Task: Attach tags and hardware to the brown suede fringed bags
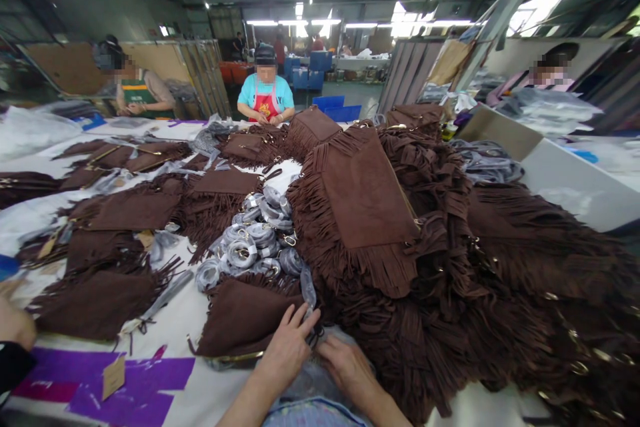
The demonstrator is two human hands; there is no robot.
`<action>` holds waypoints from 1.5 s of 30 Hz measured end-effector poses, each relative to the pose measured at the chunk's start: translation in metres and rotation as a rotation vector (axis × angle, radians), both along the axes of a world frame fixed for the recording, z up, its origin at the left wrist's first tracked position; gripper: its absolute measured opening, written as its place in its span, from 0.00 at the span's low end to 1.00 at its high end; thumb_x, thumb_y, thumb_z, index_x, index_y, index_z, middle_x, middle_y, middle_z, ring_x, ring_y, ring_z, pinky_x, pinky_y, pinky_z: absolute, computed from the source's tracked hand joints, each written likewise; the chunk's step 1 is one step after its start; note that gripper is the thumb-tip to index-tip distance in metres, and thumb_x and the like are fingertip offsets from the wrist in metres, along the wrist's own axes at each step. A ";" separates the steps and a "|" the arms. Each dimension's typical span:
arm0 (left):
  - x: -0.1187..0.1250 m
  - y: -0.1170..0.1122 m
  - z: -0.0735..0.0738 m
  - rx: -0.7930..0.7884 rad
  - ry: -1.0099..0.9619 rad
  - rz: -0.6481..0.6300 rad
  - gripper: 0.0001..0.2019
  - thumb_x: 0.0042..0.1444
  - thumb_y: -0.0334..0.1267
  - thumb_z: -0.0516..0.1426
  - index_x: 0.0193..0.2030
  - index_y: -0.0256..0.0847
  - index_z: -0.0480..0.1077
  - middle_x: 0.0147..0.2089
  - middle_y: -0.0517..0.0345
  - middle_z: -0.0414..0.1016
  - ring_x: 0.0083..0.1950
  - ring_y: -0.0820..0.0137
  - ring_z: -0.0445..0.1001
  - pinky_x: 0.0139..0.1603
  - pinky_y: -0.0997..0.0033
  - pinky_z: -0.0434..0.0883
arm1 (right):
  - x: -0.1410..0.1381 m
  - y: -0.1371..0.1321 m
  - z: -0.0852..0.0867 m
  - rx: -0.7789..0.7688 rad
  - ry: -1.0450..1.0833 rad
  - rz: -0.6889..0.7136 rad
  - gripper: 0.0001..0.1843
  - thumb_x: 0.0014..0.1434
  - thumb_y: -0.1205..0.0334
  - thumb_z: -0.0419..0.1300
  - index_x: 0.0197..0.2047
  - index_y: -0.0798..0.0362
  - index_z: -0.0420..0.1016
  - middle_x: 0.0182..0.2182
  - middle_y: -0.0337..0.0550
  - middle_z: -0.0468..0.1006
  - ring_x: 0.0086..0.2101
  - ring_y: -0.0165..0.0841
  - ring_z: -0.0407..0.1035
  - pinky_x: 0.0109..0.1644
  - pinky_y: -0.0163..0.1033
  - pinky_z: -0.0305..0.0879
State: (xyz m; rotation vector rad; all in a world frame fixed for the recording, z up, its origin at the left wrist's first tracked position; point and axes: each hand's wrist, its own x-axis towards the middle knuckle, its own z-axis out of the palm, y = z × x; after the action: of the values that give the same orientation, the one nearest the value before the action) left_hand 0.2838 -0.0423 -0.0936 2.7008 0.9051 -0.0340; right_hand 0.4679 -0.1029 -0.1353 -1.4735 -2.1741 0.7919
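A brown fringed bag (245,313) lies in front of me with its gold zipper edge towards me. Across its right corner rests my left hand (287,347), fingers stretched and spread, touching the bag and a strip of clear plastic wrap (308,287). Just to the right, my right hand (347,361) is closed, its fingers curled in by dark cords and crumpled clear plastic. What its fingertips grip is hidden. Beyond the bag sits a heap of plastic-wrapped coiled straps (243,250).
A tall pile of brown fringed bags (370,193) rises at my right. More bags (135,210) spread over the white table at left. Purple tape (150,373) and a tag (114,377) lie near the front. Another person's hand (15,320) enters at far left; co-workers sit opposite.
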 end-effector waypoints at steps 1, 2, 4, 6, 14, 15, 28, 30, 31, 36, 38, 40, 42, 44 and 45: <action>0.000 0.000 -0.001 0.001 0.003 0.000 0.13 0.63 0.40 0.55 0.35 0.42 0.81 0.72 0.56 0.55 0.71 0.50 0.52 0.69 0.42 0.50 | -0.005 0.002 -0.003 0.010 -0.032 0.005 0.12 0.55 0.74 0.54 0.36 0.49 0.74 0.34 0.42 0.76 0.31 0.35 0.70 0.31 0.34 0.59; -0.001 0.000 -0.001 0.004 0.005 0.000 0.12 0.63 0.40 0.55 0.36 0.43 0.81 0.72 0.56 0.56 0.71 0.50 0.52 0.69 0.43 0.50 | -0.009 0.003 -0.004 0.017 -0.055 0.004 0.13 0.55 0.74 0.53 0.36 0.49 0.75 0.34 0.43 0.76 0.31 0.35 0.70 0.30 0.34 0.59; -0.002 -0.001 0.000 0.016 -0.002 0.003 0.11 0.63 0.40 0.56 0.38 0.44 0.81 0.72 0.56 0.56 0.71 0.51 0.52 0.69 0.43 0.50 | -0.010 0.005 -0.001 0.008 -0.026 -0.016 0.12 0.56 0.73 0.52 0.34 0.50 0.74 0.33 0.44 0.76 0.31 0.36 0.70 0.31 0.35 0.60; -0.004 -0.002 0.000 0.032 -0.018 0.005 0.11 0.63 0.39 0.55 0.38 0.45 0.81 0.72 0.57 0.56 0.70 0.52 0.52 0.69 0.45 0.49 | -0.002 0.004 0.009 -0.041 0.145 -0.066 0.10 0.60 0.69 0.52 0.32 0.51 0.73 0.33 0.44 0.74 0.34 0.37 0.70 0.36 0.36 0.62; -0.003 0.000 -0.004 -0.010 -0.035 0.035 0.12 0.63 0.39 0.55 0.36 0.45 0.81 0.71 0.55 0.57 0.71 0.53 0.53 0.69 0.43 0.51 | 0.022 -0.005 0.051 -0.548 0.884 -0.233 0.23 0.58 0.41 0.59 0.29 0.53 0.71 0.33 0.44 0.78 0.18 0.24 0.57 0.20 0.31 0.50; -0.002 0.000 -0.002 -0.030 -0.032 0.031 0.13 0.63 0.39 0.55 0.35 0.44 0.81 0.71 0.54 0.56 0.71 0.52 0.53 0.69 0.42 0.52 | 0.019 -0.006 0.054 -0.578 0.910 -0.221 0.24 0.59 0.39 0.59 0.30 0.54 0.72 0.29 0.42 0.77 0.17 0.23 0.56 0.19 0.30 0.49; -0.021 -0.014 0.019 -0.182 -0.118 0.222 0.11 0.59 0.29 0.54 0.40 0.42 0.79 0.71 0.55 0.58 0.67 0.58 0.61 0.67 0.55 0.59 | 0.009 -0.016 0.123 -0.605 1.456 -0.302 0.23 0.50 0.44 0.71 0.25 0.52 0.66 0.20 0.35 0.70 0.14 0.20 0.51 0.18 0.28 0.48; -0.022 -0.015 0.017 -0.210 -0.088 0.233 0.12 0.58 0.28 0.54 0.39 0.43 0.79 0.71 0.55 0.59 0.68 0.59 0.60 0.66 0.55 0.59 | 0.009 -0.014 0.129 -0.599 1.483 -0.292 0.23 0.50 0.46 0.71 0.25 0.52 0.66 0.20 0.35 0.70 0.14 0.20 0.52 0.17 0.28 0.47; -0.023 -0.015 0.017 -0.223 -0.069 0.241 0.14 0.58 0.27 0.53 0.40 0.43 0.79 0.71 0.55 0.59 0.68 0.59 0.60 0.66 0.56 0.59 | 0.009 -0.011 0.130 -0.586 1.490 -0.304 0.22 0.50 0.46 0.71 0.25 0.52 0.66 0.21 0.36 0.71 0.15 0.20 0.53 0.17 0.28 0.46; -0.027 -0.017 0.019 -0.269 0.019 0.264 0.19 0.55 0.23 0.48 0.39 0.41 0.79 0.72 0.53 0.56 0.70 0.58 0.56 0.66 0.53 0.57 | 0.013 -0.001 0.126 -0.508 1.260 -0.352 0.20 0.55 0.45 0.67 0.28 0.54 0.72 0.19 0.35 0.70 0.16 0.21 0.52 0.18 0.28 0.43; -0.027 -0.017 0.020 -0.272 0.040 0.269 0.19 0.53 0.22 0.48 0.37 0.41 0.79 0.72 0.52 0.55 0.70 0.57 0.55 0.66 0.53 0.58 | 0.017 -0.001 0.125 -0.486 1.117 -0.363 0.21 0.55 0.44 0.67 0.30 0.55 0.74 0.17 0.34 0.68 0.17 0.22 0.52 0.20 0.29 0.44; -0.026 -0.018 0.023 -0.274 0.049 0.275 0.18 0.52 0.22 0.49 0.37 0.41 0.78 0.72 0.53 0.55 0.71 0.57 0.55 0.66 0.53 0.58 | 0.020 -0.002 0.127 -0.477 1.054 -0.371 0.22 0.55 0.42 0.66 0.31 0.55 0.75 0.16 0.33 0.67 0.17 0.23 0.51 0.20 0.31 0.43; -0.023 -0.018 0.028 -0.288 0.029 0.287 0.17 0.50 0.22 0.50 0.35 0.41 0.78 0.72 0.54 0.56 0.71 0.58 0.55 0.66 0.52 0.58 | 0.023 -0.003 0.128 -0.490 1.036 -0.374 0.22 0.56 0.41 0.65 0.31 0.55 0.76 0.14 0.32 0.65 0.16 0.23 0.48 0.20 0.31 0.41; -0.019 -0.018 0.040 -0.333 -0.080 0.305 0.17 0.48 0.22 0.49 0.33 0.42 0.77 0.71 0.56 0.58 0.70 0.60 0.56 0.66 0.54 0.58 | 0.023 -0.003 0.128 -0.495 1.022 -0.390 0.22 0.55 0.41 0.65 0.32 0.55 0.76 0.14 0.31 0.64 0.16 0.22 0.48 0.20 0.31 0.41; -0.016 -0.018 0.048 -0.372 -0.170 0.321 0.17 0.47 0.21 0.49 0.32 0.42 0.76 0.70 0.56 0.59 0.69 0.62 0.58 0.66 0.57 0.58 | 0.022 -0.002 0.128 -0.490 1.017 -0.400 0.23 0.55 0.41 0.65 0.32 0.55 0.76 0.14 0.31 0.64 0.16 0.22 0.48 0.20 0.31 0.41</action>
State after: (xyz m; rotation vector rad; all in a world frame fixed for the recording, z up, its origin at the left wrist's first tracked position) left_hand 0.2678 -0.0607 -0.0459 2.1602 1.1401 0.0855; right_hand 0.4901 -0.1054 -0.0075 -1.2056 -0.9383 1.5398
